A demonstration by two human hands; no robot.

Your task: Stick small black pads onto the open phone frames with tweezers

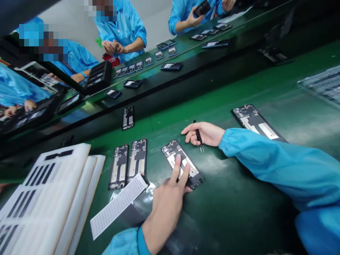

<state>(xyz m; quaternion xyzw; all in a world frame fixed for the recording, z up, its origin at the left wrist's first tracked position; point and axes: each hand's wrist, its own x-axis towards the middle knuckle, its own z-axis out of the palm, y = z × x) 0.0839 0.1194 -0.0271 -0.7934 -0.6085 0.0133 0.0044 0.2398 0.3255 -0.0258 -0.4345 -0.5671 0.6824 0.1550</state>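
Observation:
My left hand (168,200) lies on an opened phone (195,173) whose inner board and silvery-white panel face up. Two of its fingers stretch apart over the phone, and the thumb touches the near edge. Just beyond the phone, my right hand (205,134) is closed round dark tweezers (198,136), their thin metal tips pointing down at the table. Left of the phone, two similar opened phones (119,166) lie side by side. A white sheet of small printed labels (118,205) overlaps the lower end of one of them.
Stacked white foam trays (50,198) with dark slots stand at the left. Another opened phone (255,122) lies behind my right sleeve, and one (128,118) farther back. Clear plastic (324,85) is at the far right. Across the raised line, co-workers in blue handle phones.

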